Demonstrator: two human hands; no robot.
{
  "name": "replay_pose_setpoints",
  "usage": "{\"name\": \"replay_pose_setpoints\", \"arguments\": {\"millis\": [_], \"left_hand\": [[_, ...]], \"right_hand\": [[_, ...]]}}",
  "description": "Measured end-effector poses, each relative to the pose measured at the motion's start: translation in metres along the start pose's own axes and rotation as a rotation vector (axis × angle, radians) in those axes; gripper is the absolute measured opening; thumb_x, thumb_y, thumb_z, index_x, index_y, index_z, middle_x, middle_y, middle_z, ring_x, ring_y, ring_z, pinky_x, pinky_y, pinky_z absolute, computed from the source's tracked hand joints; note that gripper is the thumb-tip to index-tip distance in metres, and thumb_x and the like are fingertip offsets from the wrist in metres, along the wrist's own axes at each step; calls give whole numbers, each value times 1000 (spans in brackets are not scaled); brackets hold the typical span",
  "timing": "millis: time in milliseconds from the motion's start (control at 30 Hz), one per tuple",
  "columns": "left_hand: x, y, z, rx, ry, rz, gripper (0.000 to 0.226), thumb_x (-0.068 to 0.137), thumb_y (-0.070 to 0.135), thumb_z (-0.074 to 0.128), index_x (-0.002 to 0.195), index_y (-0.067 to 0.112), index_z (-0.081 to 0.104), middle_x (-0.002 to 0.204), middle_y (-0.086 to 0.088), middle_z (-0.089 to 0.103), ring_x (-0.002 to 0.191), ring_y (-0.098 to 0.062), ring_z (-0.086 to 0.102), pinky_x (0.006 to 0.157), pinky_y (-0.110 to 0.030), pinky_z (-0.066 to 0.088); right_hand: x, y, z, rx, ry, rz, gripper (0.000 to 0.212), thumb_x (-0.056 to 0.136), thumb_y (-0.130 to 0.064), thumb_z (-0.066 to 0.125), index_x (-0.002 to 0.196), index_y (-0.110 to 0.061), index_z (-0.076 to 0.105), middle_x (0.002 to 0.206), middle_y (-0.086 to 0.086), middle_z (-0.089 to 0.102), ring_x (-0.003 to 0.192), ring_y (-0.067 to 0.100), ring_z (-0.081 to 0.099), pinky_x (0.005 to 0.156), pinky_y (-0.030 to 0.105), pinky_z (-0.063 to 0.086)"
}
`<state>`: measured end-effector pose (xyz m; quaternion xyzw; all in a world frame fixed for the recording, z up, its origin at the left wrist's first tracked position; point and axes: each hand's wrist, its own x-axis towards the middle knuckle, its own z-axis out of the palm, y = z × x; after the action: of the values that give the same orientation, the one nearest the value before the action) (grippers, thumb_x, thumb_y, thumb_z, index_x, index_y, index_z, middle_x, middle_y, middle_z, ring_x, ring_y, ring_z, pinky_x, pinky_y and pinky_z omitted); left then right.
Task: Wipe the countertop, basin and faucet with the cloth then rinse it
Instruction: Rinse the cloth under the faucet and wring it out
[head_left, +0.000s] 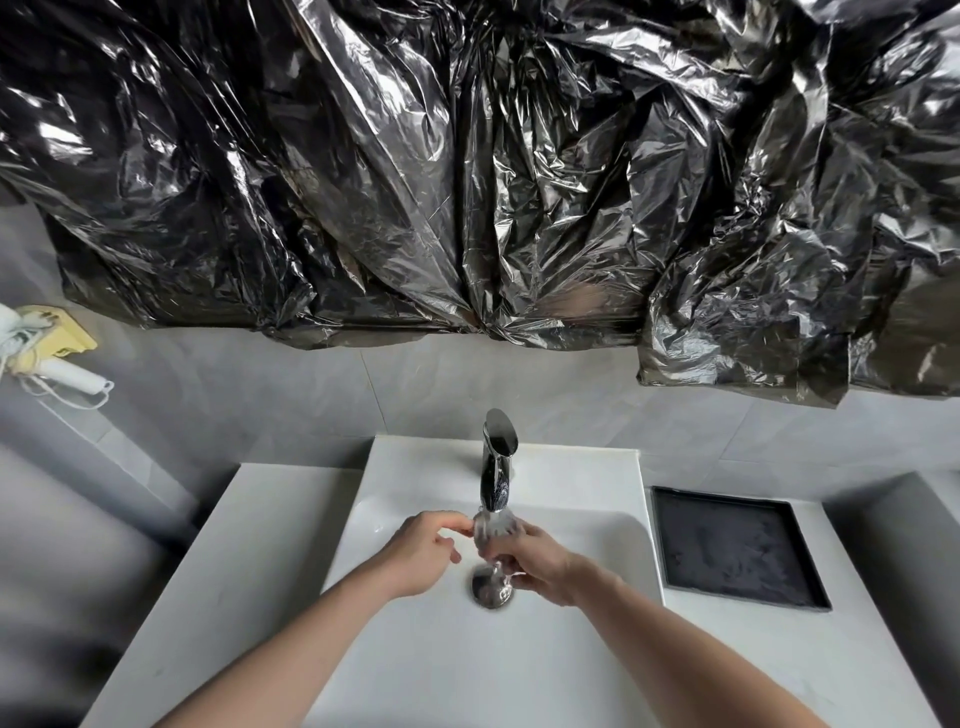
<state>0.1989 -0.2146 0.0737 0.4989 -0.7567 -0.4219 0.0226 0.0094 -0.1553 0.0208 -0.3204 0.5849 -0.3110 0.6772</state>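
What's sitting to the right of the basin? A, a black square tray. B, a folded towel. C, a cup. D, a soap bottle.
A: a black tray lies flat on the countertop just right of the basin, with nothing visible in it.

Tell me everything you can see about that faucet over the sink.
The faucet is a single upright chrome column, mirror-shiny, with a slanted oval top. It stands at the back centre of the white basin, on its rear ledge. Water runs from its lower front end onto the right hand, held directly beneath; the left hand is close beside the stream. Neither hand touches the metal. No separate handle shows.
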Motion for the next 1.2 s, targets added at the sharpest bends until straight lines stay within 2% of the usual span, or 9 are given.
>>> {"name": "replay_pose_setpoints", "arguments": {"millis": [100, 200, 333, 467, 600, 767, 867, 1100, 1200], "left_hand": [[-4, 10, -13, 81, -67, -4, 51, 92, 4, 34, 118, 32, 68, 89, 17, 62, 61, 14, 58, 59, -9, 44], [-7, 11, -20, 195, -102, 28, 58, 88, 5, 36, 117, 47, 63, 106, 14, 61, 82, 9, 62, 69, -10, 46], [-7, 10, -26, 279, 101, 17, 57, 79, 8, 35, 91, 55, 66, 98, 22, 59, 83, -3, 62, 73, -25, 55], [-6, 34, -33, 273, 320, 205, 51, 80, 8, 44, 105, 51, 55, 112, 28, 53, 91, 4, 58, 81, -30, 54], [-2, 66, -40, 305, 268, 349, 70, 80, 5, 47, 137, 44, 41, 140, 32, 33, 119, 1, 48, 92, -29, 50], [9, 85, -43, 452, 125, 352, 80, 79, 3, 43, 150, 38, 30, 159, 22, 17, 143, -11, 29, 113, -35, 36], [12, 88, -43, 471, 81, 355, 78, 80, 3, 43, 150, 34, 33, 161, 18, 19, 145, -13, 29, 117, -31, 30], [7, 90, -45, 492, 32, 324, 83, 82, 2, 40, 155, 36, 23, 164, 20, 10, 148, -14, 22, 119, -34, 27], [7, 89, -44, 487, 28, 319, 84, 82, 2, 39, 156, 37, 19, 164, 22, 7, 149, -16, 22, 118, -37, 29]], "right_hand": [[7, -2, 9, -27, 56, -25, 20, 73, -26, 82, 84, -31, 66, 75, -4, 53, 72, 14, 51, 70, 29, 41], [14, -3, 15, 49, 85, -69, 18, 81, -20, 79, 94, -22, 67, 84, -1, 63, 85, 16, 63, 82, 31, 53], [16, -6, 19, 82, 228, -35, 10, 90, -6, 68, 93, -15, 64, 78, 4, 64, 56, 14, 57, 50, 22, 46], [16, -1, 14, -123, 348, -55, 13, 89, -21, 68, 78, -25, 64, 74, -6, 63, 50, 6, 52, 41, 18, 36], [22, 5, 7, -497, 435, -64, 24, 80, -53, 65, 69, -31, 66, 82, -6, 75, 74, 14, 66, 70, 26, 52], [26, 7, 3, -613, 450, -53, 45, 82, -56, 59, 82, -11, 65, 74, -2, 68, 68, 17, 53, 59, 24, 43], [29, 8, 4, -620, 435, -99, 47, 85, -46, 61, 65, -10, 37, 62, -3, 40, 60, 16, 33, 53, 26, 35], [29, -1, 12, -647, 469, -123, 40, 85, -46, 63, 62, -22, 40, 58, -6, 47, 54, 7, 45, 52, 17, 38], [28, 0, 14, -684, 421, -133, 41, 73, -54, 60, 60, -20, 41, 56, -6, 47, 59, 13, 50, 60, 27, 46]]}}
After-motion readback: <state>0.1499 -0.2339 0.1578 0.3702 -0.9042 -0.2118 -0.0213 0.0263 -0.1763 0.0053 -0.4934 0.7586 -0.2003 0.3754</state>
